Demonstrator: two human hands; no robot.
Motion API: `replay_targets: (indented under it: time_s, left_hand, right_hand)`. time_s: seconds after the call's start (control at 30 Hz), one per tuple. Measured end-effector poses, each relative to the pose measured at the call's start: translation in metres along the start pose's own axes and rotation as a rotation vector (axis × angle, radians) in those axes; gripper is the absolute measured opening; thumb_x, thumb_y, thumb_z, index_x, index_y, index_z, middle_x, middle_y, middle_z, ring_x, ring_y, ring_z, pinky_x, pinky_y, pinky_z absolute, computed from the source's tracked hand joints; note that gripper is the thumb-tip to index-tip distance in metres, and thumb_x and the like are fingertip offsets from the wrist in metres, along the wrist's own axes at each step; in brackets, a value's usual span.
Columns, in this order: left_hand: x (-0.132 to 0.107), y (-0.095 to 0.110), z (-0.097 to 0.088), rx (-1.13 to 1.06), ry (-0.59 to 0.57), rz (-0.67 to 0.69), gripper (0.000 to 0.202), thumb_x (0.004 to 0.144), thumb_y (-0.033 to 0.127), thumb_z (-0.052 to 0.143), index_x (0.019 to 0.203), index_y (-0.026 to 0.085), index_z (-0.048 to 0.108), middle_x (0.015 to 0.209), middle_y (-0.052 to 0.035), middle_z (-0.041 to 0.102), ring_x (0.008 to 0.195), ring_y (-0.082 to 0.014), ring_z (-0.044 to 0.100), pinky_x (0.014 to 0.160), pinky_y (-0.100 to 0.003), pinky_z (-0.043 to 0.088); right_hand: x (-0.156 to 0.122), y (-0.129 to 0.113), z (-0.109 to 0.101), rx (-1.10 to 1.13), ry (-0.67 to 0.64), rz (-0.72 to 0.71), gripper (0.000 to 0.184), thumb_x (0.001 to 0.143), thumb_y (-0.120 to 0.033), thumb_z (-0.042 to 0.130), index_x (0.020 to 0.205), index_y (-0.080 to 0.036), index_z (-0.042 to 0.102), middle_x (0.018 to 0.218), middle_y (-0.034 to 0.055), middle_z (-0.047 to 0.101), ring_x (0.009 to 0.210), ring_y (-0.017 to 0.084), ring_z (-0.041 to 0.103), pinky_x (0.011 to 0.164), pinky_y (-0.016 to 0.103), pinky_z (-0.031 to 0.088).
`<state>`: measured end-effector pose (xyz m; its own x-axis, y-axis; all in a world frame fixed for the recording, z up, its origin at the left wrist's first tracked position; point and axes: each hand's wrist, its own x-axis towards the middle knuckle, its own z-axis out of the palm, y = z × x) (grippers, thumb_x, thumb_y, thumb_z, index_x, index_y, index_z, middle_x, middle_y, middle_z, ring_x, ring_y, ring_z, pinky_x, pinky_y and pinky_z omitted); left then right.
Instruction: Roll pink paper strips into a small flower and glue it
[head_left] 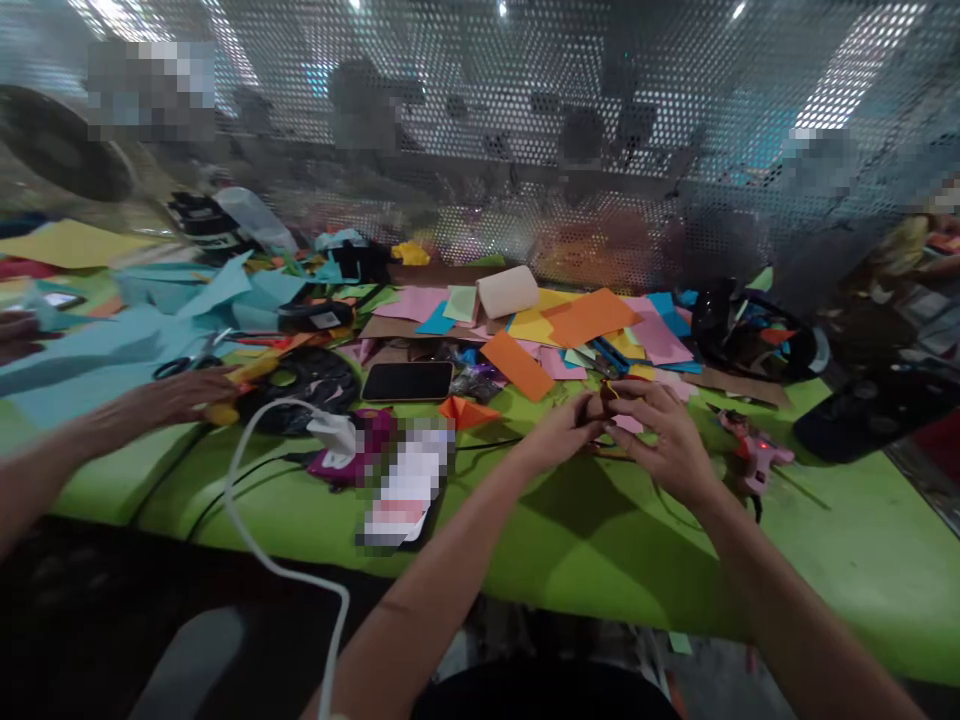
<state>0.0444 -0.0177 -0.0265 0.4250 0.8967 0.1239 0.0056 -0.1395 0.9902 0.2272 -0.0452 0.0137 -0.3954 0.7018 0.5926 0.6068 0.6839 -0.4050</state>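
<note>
My left hand [564,432] and my right hand [666,432] meet over the green table [615,560]. Between their closed fingertips is a small dark piece with a yellow edge [611,392]; the fingers cover most of it, and its kind is unclear. Just past my hands lies a bit of pink paper [628,424]. A pink glue gun [760,466] with a red light rests to the right of my right hand. Left of my left hand sits a folded orange paper piece [466,412].
Another person's hand [176,396] reaches in at left, near a yellow-handled tool. A lit phone [409,485], a dark phone [407,382], a purple power strip [358,450] and a white cable [247,530] lie left. Coloured paper [592,318] piles up behind; a black bowl [705,325] stands right.
</note>
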Motion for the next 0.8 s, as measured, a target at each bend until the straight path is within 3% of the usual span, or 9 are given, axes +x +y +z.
replay_targets:
  time_s: [0.13, 0.23, 0.37, 0.47, 0.6, 0.7, 0.8]
  left_hand:
    - [0.001, -0.004, 0.002, -0.001, 0.017, 0.005, 0.035, 0.082, 0.032, 0.066, 0.114, 0.018, 0.060, 0.100, -0.0053, 0.066, 0.092, -0.0187, 0.059, 0.085, -0.033, 0.050]
    - [0.002, 0.005, 0.001, -0.077, 0.033, -0.002, 0.040, 0.077, 0.037, 0.072, 0.111, 0.018, 0.061, 0.099, -0.0042, 0.066, 0.091, -0.0174, 0.058, 0.084, -0.031, 0.049]
    - [0.001, 0.020, -0.009, -0.197, 0.214, 0.055, 0.042, 0.071, 0.038, 0.079, 0.106, 0.021, 0.063, 0.101, -0.0016, 0.065, 0.095, -0.0147, 0.057, 0.087, -0.026, 0.046]
    - [0.001, 0.023, -0.024, -0.232, 0.346, 0.049, 0.043, 0.064, 0.036, 0.084, 0.098, 0.021, 0.064, 0.090, 0.0000, 0.064, 0.081, -0.0121, 0.055, 0.073, -0.023, 0.046]
    - [0.003, 0.020, -0.043, -0.283, 0.553, 0.081, 0.037, 0.062, 0.033, 0.084, 0.089, 0.019, 0.063, 0.076, 0.0033, 0.058, 0.060, -0.0063, 0.044, 0.053, -0.020, 0.036]
    - [0.003, 0.023, -0.050, -0.341, 0.594, 0.123, 0.038, 0.063, 0.034, 0.085, 0.091, 0.021, 0.063, 0.072, 0.0049, 0.053, 0.055, -0.0049, 0.038, 0.048, -0.019, 0.032]
    - [0.001, 0.029, -0.052, -0.374, 0.551, 0.154, 0.044, 0.063, 0.039, 0.085, 0.099, 0.023, 0.064, 0.067, 0.0063, 0.048, 0.052, -0.0052, 0.035, 0.047, -0.018, 0.033]
  right_hand:
    - [-0.001, -0.001, 0.002, -0.033, -0.058, 0.009, 0.018, 0.090, -0.032, 0.062, 0.106, -0.030, 0.071, 0.127, 0.0079, 0.066, 0.118, 0.030, 0.058, 0.099, 0.053, 0.046]
    - [0.000, -0.004, -0.004, 0.024, -0.047, 0.022, 0.027, 0.090, -0.033, 0.063, 0.116, -0.030, 0.070, 0.134, 0.0080, 0.061, 0.123, 0.030, 0.055, 0.103, 0.052, 0.045]
    - [0.004, -0.003, -0.024, 0.152, 0.170, 0.161, 0.032, 0.091, -0.032, 0.061, 0.123, -0.031, 0.067, 0.132, 0.0073, 0.060, 0.123, 0.026, 0.057, 0.103, 0.044, 0.049]
    - [0.005, 0.011, -0.035, 0.152, 0.336, 0.265, 0.023, 0.090, -0.029, 0.061, 0.109, -0.026, 0.072, 0.112, 0.0074, 0.069, 0.107, 0.024, 0.064, 0.094, 0.041, 0.052]
    - [0.003, 0.037, -0.042, 0.114, 0.384, 0.354, 0.020, 0.086, -0.027, 0.064, 0.102, -0.021, 0.073, 0.098, 0.0062, 0.072, 0.088, 0.022, 0.067, 0.083, 0.038, 0.053]
    - [0.001, 0.048, -0.043, 0.116, 0.423, 0.374, 0.020, 0.085, -0.028, 0.065, 0.101, -0.021, 0.073, 0.098, 0.0060, 0.073, 0.087, 0.021, 0.068, 0.081, 0.036, 0.053]
    - [0.000, 0.053, -0.040, 0.092, 0.408, 0.367, 0.020, 0.085, -0.029, 0.064, 0.101, -0.021, 0.073, 0.097, 0.0057, 0.074, 0.088, 0.021, 0.068, 0.081, 0.035, 0.053]
